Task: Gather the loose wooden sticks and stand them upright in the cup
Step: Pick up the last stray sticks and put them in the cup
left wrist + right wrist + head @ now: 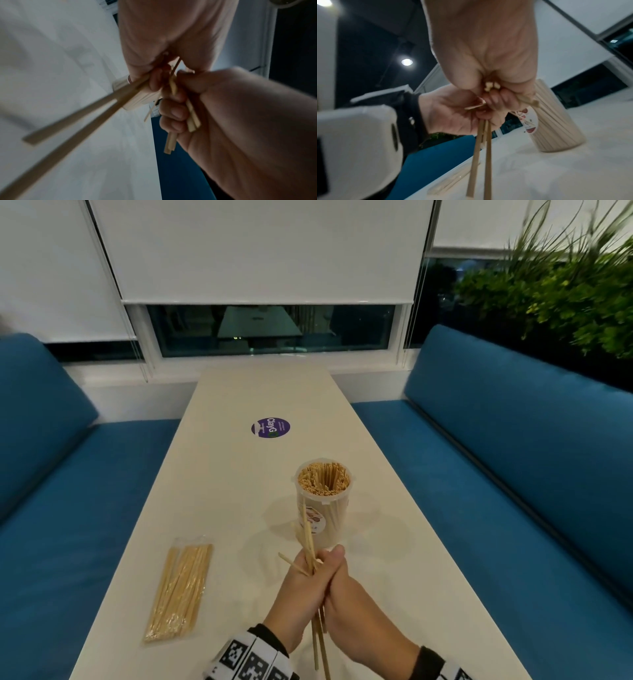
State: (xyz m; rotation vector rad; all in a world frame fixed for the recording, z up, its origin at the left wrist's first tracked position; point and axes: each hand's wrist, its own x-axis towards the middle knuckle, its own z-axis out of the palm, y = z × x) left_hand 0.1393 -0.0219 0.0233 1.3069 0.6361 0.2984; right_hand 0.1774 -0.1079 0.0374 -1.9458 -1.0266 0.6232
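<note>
A clear cup (325,518) packed with upright wooden sticks (323,479) stands mid-table. Just in front of it, my left hand (299,580) and right hand (337,577) are pressed together, both gripping one loose bundle of sticks (306,529). The bundle splays above the fists toward the cup's side and trails down between my wrists. In the left wrist view, the left hand (154,82) pinches two long sticks (85,115) while the right hand (173,112) curls round several short ends. In the right wrist view, the right hand (496,97) clamps the stick ends; the left hand (453,115) grips beneath, with the cup (556,121) behind.
A clear packet of more sticks (180,587) lies on the white table (394,559) to the left of my hands. A purple round sticker (270,427) sits farther back. Blue benches (513,474) run along both sides, with plants at the right.
</note>
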